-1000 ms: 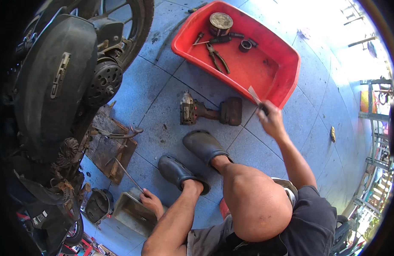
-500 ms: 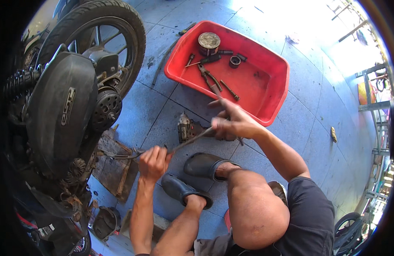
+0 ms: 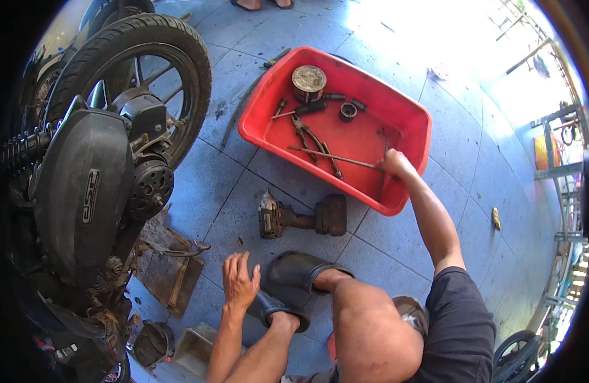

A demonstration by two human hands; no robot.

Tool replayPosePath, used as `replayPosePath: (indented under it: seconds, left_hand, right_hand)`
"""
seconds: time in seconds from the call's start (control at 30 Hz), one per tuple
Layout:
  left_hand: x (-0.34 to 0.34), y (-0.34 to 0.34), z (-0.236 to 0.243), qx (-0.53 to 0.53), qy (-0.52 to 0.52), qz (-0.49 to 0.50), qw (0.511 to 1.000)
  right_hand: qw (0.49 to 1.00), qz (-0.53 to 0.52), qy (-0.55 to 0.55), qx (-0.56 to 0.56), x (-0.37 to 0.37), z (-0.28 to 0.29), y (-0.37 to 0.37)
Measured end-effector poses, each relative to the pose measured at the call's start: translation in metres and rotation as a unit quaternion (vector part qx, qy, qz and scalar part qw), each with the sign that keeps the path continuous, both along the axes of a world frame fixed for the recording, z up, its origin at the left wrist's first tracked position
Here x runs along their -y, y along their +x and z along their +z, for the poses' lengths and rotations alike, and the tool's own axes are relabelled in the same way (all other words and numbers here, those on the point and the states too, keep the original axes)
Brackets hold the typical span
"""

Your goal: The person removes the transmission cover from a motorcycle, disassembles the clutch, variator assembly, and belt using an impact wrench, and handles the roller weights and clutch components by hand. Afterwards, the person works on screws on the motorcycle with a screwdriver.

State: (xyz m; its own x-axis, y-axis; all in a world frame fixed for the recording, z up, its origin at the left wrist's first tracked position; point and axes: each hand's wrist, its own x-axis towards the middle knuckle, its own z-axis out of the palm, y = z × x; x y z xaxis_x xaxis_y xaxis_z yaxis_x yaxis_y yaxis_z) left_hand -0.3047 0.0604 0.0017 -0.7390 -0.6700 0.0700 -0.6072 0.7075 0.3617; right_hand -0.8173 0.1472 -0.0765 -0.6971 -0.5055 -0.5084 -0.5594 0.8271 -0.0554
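My right hand (image 3: pixel 394 163) is closed round the crossbar end of a T-handle wrench (image 3: pixel 336 156), over the right part of a red plastic tub (image 3: pixel 269 143). The wrench's long thin shaft points left, across a pair of pliers (image 3: pixel 302 131). A screwdriver (image 3: pixel 312 107), a round tin (image 3: pixel 309 79), a black ring-shaped part (image 3: pixel 347 112) and small sockets lie in the tub. My left hand (image 3: pixel 239 281) is empty, its fingers loosely apart, above my black clog. Between my feet and the tub lies a cordless impact wrench (image 3: pixel 301 217).
At left stands a scooter with its rear wheel (image 3: pixel 202 83), black engine cover (image 3: pixel 83 198) and slotted round clutch part (image 3: pixel 151 190). Below it are a wooden board (image 3: pixel 173 274) and a grey tray (image 3: pixel 195 348). A metal rack (image 3: pixel 562 172) lines the right side. Another person's feet (image 3: pixel 262 4) show at the top.
My right hand has carried the T-handle wrench from near the impact wrench into the tub. My left hand has let go of it and opened. Another person's feet have appeared at the top.
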Motion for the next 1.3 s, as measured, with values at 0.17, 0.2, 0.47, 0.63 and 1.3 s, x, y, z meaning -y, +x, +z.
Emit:
replayPosePath:
  seconds: [0.17,0.2,0.47,0.63,1.3]
  left_hand:
    - [-0.014,0.033,-0.013,0.040,0.087,0.050,0.994]
    - [-0.016,0.039,-0.016,0.043,0.107,0.061,0.991]
    - [-0.039,0.114,-0.031,0.097,0.142,0.194,0.966]
    - [-0.051,0.129,-0.038,0.109,0.201,0.234,0.945]
    - [0.009,0.024,0.005,-0.508,0.775,0.241,0.289]
  right_hand:
    - [0.963,0.121,-0.210,-0.116,0.097,0.013,-0.020]
    - [0.938,0.183,-0.263,-0.132,0.122,0.010,-0.021]
    - [0.977,0.141,-0.079,-0.136,0.216,-0.044,-0.010]
    - [0.989,0.103,-0.072,-0.083,0.197,-0.055,-0.019]
    - [0.855,0.296,-0.352,0.241,0.057,0.064,0.283]
